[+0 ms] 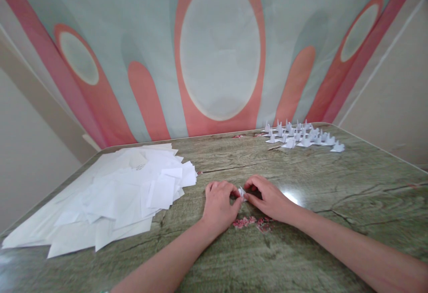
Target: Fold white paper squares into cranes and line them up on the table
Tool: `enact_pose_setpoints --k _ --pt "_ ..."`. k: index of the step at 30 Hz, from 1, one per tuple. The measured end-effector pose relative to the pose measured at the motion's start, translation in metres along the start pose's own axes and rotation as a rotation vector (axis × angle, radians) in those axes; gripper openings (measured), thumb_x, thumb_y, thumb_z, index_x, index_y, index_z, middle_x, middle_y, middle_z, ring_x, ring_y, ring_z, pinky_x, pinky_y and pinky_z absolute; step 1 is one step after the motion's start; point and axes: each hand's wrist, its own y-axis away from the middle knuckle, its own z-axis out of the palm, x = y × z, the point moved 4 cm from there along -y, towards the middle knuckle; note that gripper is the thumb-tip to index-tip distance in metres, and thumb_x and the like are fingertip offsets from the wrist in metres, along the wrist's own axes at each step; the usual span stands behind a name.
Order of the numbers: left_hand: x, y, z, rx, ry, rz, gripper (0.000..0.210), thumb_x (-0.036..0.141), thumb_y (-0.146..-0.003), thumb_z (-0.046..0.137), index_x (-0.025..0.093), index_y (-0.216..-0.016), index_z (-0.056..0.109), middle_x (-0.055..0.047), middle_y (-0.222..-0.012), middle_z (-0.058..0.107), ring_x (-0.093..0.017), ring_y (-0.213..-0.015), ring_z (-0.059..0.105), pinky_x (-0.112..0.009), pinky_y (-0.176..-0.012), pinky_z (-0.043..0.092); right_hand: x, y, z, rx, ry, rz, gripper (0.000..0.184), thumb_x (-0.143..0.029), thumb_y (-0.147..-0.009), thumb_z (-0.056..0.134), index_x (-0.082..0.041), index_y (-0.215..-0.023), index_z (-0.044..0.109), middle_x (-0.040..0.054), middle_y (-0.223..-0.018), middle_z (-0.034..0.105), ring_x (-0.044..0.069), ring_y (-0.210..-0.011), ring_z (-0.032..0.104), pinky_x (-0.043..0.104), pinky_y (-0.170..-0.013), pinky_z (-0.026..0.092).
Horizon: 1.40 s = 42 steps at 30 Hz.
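Near the middle of the table (230, 157), head view: both hands on one small folded paper piece (242, 192), just above the pink flower print (247, 222). Step in hand, as I judge it: folding or shaping this piece by fingertip; the folded paper figures (302, 138) at the far right edge suggest the same kind of result. Piece looks small and pointed, mostly covered by fingers; exact fold can't be made out. Next move likely calls for light, accurate pinching: one side held steady, the other pressing or pulling a flap, with little force so the thin paper doesn't crease wrong or tear.

Pose: left hand (219, 201) comes in from lower left, back of hand up, fingers bent, thumb and index narrowed on the piece's left side. Right hand (265, 197) comes from lower right, index curled, thumb reaching forward, tips narrowed on the right side; a loop of space shows between thumb and index behind the tips. Forearms angle inward, hands low over the tabletop. Loose paper sheets (110, 195) lie heaped at left, well apart from the hands.
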Motion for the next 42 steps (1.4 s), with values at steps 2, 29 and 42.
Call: enact_pose_setpoints --k 2,29,42 --pt "0.000 0.000 0.000 0.000 -0.002 0.000 0.011 0.033 -0.078 0.059 0.022 -0.077 0.058 0.000 -0.080 0.060 -0.020 -0.084 0.051 -0.039 -0.085 0.032 -0.001 0.000 0.000 -0.002 0.011 -0.008 0.009 -0.020 -0.079 0.056 -0.018 -0.087 0.053 0.0031 -0.084 0.055 0.017 -0.080 0.051 0.031 -0.070 0.041" --pt "0.024 0.014 -0.010 -0.117 -0.496 0.371 0.036 0.038 -0.088 0.042 0.019 -0.117 0.051 -0.007 -0.127 0.048 -0.025 -0.126 0.031 -0.046 -0.107 0.018 -0.005 0.006 -0.001 0.006 0.136 -0.047 0.010 -0.020 -0.081 0.055 -0.017 -0.090 0.050 0.0045 -0.087 0.053 0.018 -0.081 0.050 0.033 -0.073 0.043" --pt "0.022 0.018 -0.004 -0.142 -0.533 0.353 0.053 0.054 -0.084 0.041 0.018 -0.122 0.049 -0.009 -0.129 0.048 -0.027 -0.129 0.029 -0.046 -0.108 0.017 -0.030 0.029 0.015 -0.147 0.769 -0.262 0.025 -0.010 -0.078 0.053 -0.012 -0.103 0.059 0.0089 -0.094 0.058 0.023 -0.086 0.052 0.036 -0.072 0.047"
